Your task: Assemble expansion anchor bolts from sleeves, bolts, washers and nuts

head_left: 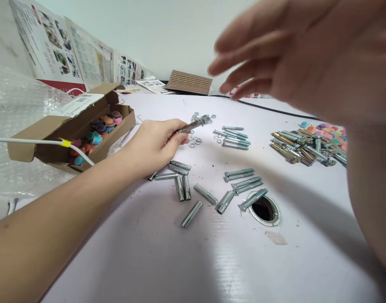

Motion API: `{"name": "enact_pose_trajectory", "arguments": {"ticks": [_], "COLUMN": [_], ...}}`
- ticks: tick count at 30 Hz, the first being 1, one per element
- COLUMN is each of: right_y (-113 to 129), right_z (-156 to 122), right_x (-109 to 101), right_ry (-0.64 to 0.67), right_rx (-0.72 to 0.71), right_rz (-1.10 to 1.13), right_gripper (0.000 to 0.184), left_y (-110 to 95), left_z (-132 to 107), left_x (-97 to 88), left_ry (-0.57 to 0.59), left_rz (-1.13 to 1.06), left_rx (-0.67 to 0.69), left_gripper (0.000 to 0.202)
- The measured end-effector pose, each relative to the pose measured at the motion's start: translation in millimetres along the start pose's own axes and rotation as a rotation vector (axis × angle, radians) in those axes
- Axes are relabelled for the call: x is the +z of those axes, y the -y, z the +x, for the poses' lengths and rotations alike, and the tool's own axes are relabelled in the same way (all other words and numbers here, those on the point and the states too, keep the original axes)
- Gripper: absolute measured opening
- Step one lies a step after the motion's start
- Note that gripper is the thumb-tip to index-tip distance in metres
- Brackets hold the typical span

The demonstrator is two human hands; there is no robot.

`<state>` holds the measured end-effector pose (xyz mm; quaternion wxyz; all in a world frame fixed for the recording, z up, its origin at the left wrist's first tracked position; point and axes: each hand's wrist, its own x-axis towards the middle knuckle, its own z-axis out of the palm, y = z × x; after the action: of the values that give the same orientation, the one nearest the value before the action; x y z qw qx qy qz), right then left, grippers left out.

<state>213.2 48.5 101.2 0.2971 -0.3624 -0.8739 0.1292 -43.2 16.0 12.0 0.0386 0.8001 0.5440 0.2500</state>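
Between thumb and fingers, my left hand (161, 141) grips an expansion bolt (194, 124) that points up to the right, a nut and washer at its far end. Raised near the camera at the upper right, my right hand (294, 59) has its fingers stretched out and nothing in it. Below my left hand lie several loose metal sleeves (191, 213). Right of them are short rows of cone-ended bolts (246, 184), one reaching over the edge of a round hole. Behind these sit more bolts (235, 138), flat washers (195, 141) and nuts (213, 116).
A cardboard box (117, 126) of coloured caps stands at the left beside bubble wrap (10, 126), with a white cable (38, 142) across it. At the right is a pile of assembled bolts (302, 147) and coloured caps. The table has a round cable hole (271, 214).
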Motion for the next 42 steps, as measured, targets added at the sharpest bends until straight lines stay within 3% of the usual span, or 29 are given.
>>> {"name": "enact_pose_trajectory", "arguments": {"ticks": [4,9,13,17,19,22,24,28,31,34,37,39,41,42], "right_y": [12.8,4.8,-1.9,-2.4,-0.2,5.7,9.4,10.9,10.2,11.9,6.8,-9.4,-37.7,-54.9], "right_z": [9.0,10.0,7.5,4.8,3.2,2.5,3.3,4.3,1.3,-6.7,-21.7,-37.4,-58.0,-69.5], "right_x": [34.0,63.4,67.9,70.1,72.5,77.4,79.6,79.3,79.5,77.6,59.0,35.2,9.0,-2.5], "right_ry": [-0.005,0.109,0.168,0.213,0.195,0.150,0.169,0.307,0.322,0.291,0.213,0.065,-0.208,-0.269], "right_rx": [-0.009,-0.052,0.085,0.251,0.231,0.218,0.351,0.692,0.622,0.458,0.476,0.580,0.705,0.731], "right_rz": [-0.046,-0.143,-0.114,0.164,0.248,0.201,0.246,0.629,0.557,0.404,0.290,0.106,-0.111,-0.209], "right_gripper": [0.038,0.026,0.050,0.072,0.068,0.058,0.059,0.046,0.051,0.056,0.053,0.048,0.041,0.036], "left_y": [1.0,4.8,6.4,6.4,6.7,7.9,9.1,9.8,6.9,-0.1,-8.6,-12.6,-14.0,-13.9], "left_z": [-1.5,-1.3,-0.7,-1.1,-1.5,-1.6,-1.6,-2.7,-4.2,-6.1,-8.4,-9.3,-9.2,-8.8], "left_x": [-0.4,1.7,2.2,0.4,0.2,2.2,4.2,5.4,3.4,0.3,-3.4,-5.8,-7.3,-7.6], "left_ry": [0.010,-0.009,-0.042,-0.076,-0.091,-0.082,-0.091,-0.132,-0.096,-0.039,0.035,0.098,0.136,0.143], "left_rz": [-0.019,-0.015,0.004,0.035,0.039,0.034,0.055,0.110,0.095,0.025,-0.104,-0.163,-0.163,-0.149], "left_rx": [0.054,0.094,0.145,0.169,0.164,0.210,0.244,0.296,0.282,0.214,0.111,0.064,0.036,0.028], "left_gripper": [0.024,0.026,0.027,0.025,0.025,0.027,0.029,0.030,0.031,0.032,0.047,0.059,0.058,0.055]}}
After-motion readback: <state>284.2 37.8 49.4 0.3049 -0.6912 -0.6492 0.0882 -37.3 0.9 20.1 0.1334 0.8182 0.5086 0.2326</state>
